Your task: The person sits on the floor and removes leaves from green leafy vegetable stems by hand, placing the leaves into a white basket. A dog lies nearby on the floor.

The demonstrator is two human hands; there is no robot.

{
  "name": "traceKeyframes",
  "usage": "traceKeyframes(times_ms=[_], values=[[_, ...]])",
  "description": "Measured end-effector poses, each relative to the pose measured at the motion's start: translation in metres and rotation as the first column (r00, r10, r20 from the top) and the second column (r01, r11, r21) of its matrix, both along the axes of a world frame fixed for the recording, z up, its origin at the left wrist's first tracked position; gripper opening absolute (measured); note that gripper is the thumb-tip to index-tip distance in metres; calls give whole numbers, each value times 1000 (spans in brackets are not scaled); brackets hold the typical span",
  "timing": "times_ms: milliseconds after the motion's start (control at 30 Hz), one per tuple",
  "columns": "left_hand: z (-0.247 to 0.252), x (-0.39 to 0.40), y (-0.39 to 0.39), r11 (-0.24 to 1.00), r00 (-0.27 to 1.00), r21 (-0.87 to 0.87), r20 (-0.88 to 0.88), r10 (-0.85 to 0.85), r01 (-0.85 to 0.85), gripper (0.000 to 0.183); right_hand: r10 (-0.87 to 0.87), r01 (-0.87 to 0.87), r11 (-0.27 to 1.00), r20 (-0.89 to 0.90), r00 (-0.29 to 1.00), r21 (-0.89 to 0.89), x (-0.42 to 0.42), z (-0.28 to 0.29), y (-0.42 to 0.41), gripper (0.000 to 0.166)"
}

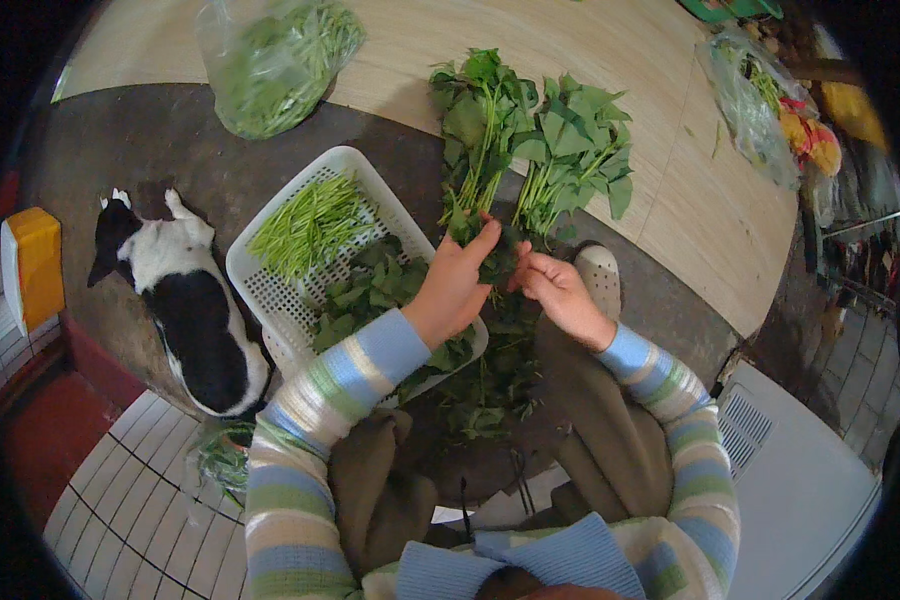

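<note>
My left hand [454, 274] holds a small bunch of leafy green stems [497, 251] near the middle of the view. At its right side, the fingertips of my right hand [559, 289] pinch the greens; the exact pinched part is hard to make out. Just beyond my hands lie two bunches of leafy greens, a left bunch [476, 127] and a right bunch [574, 154], stems towards me. A white perforated plastic basket [289, 306] stands to the left. It contains trimmed green stems [311, 225] and loose leaves [371, 292], partly hidden by my left forearm.
A black-and-white dog [195, 307] lies left of the basket. Leafy scraps [487, 405] cover floor between my legs. Beyond are a plastic bag of greens [277, 71] and wood-look flooring [675, 97]. A white vented panel [787, 465] is at right, a yellow-and-white box [34, 266] at left.
</note>
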State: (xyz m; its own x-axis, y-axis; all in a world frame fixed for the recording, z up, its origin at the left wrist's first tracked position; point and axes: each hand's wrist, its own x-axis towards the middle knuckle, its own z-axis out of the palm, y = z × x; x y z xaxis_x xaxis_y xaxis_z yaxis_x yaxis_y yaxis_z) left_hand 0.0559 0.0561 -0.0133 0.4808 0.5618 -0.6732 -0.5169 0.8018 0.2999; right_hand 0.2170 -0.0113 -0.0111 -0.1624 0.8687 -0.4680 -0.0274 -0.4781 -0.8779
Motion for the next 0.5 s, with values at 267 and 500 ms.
traceKeyframes(times_ms=[267, 500], values=[[25, -6, -35, 999, 998, 44, 59, -13, 10, 15, -121, 196, 950, 295, 948, -242, 13, -68, -18, 24], [17, -70, -21, 978, 963, 92, -212, -165, 188, 39, 408, -481, 876, 592, 695, -39, 21, -75, -37, 28]])
